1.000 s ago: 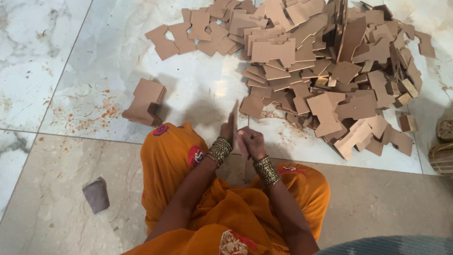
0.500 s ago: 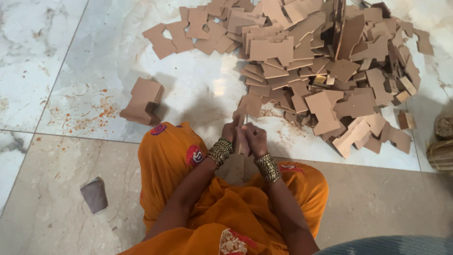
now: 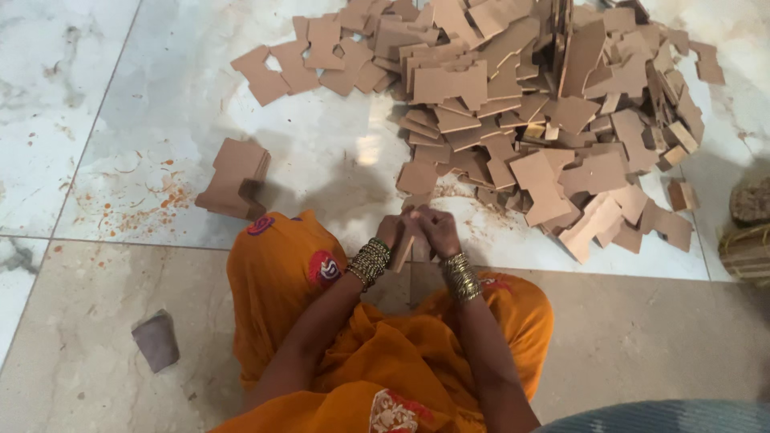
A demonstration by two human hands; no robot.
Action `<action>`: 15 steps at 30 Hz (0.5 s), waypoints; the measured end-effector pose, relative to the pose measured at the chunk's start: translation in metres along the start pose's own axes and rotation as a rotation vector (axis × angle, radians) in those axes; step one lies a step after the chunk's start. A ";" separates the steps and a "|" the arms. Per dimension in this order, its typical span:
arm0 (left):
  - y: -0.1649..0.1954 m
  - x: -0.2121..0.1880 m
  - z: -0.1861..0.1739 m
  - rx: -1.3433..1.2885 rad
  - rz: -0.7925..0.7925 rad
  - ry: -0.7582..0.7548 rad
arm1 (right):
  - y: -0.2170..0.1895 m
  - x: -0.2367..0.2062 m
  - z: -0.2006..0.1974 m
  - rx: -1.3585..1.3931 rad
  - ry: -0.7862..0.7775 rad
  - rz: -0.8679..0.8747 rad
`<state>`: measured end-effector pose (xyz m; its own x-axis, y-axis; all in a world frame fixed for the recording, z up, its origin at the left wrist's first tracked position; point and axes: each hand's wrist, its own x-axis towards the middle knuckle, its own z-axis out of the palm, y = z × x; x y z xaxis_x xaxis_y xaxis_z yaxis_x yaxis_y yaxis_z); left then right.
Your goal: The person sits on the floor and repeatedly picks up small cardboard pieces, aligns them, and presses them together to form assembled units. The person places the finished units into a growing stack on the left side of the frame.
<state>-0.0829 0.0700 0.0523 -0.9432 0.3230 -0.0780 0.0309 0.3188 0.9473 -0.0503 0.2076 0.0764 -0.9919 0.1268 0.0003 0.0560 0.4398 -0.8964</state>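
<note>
I sit on the floor in orange cloth, knees apart. My left hand (image 3: 395, 232) and my right hand (image 3: 435, 230) meet just above my lap, both closed on thin brown board pieces (image 3: 407, 250) held edge-on between them. More flat board lies in my lap (image 3: 405, 285) under the hands. Bangles ring both wrists. A large heap of cut brown board pieces (image 3: 529, 120) spreads over the floor right in front of my hands.
A neat small stack of board pieces (image 3: 234, 178) stands on the floor to the left of my knee. A grey block (image 3: 156, 341) lies at the lower left. A basket's edge (image 3: 746, 252) shows at the right. The floor is marble tile with orange stains.
The upright piece I held a second ago has come down; my hands have drawn together and lowered slightly toward my lap, closing over the pieces.
</note>
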 end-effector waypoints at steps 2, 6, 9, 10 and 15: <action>0.003 0.002 0.002 0.416 0.214 -0.081 | -0.001 0.005 -0.006 -0.197 0.227 -0.284; 0.007 -0.001 0.002 0.055 0.115 -0.092 | -0.010 0.005 -0.016 -0.519 0.627 -0.617; 0.004 0.000 0.000 0.333 0.442 0.035 | -0.010 0.001 -0.016 -0.518 0.602 -0.486; 0.002 0.001 -0.001 0.332 0.405 0.030 | -0.008 -0.001 -0.013 -0.363 0.517 -0.417; -0.005 0.010 -0.002 0.144 0.111 -0.114 | 0.004 -0.001 -0.009 -0.012 0.013 -0.317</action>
<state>-0.0934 0.0700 0.0477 -0.8880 0.4595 -0.0176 0.1874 0.3967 0.8986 -0.0479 0.2169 0.0771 -0.9588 -0.0070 0.2841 -0.2540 0.4693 -0.8457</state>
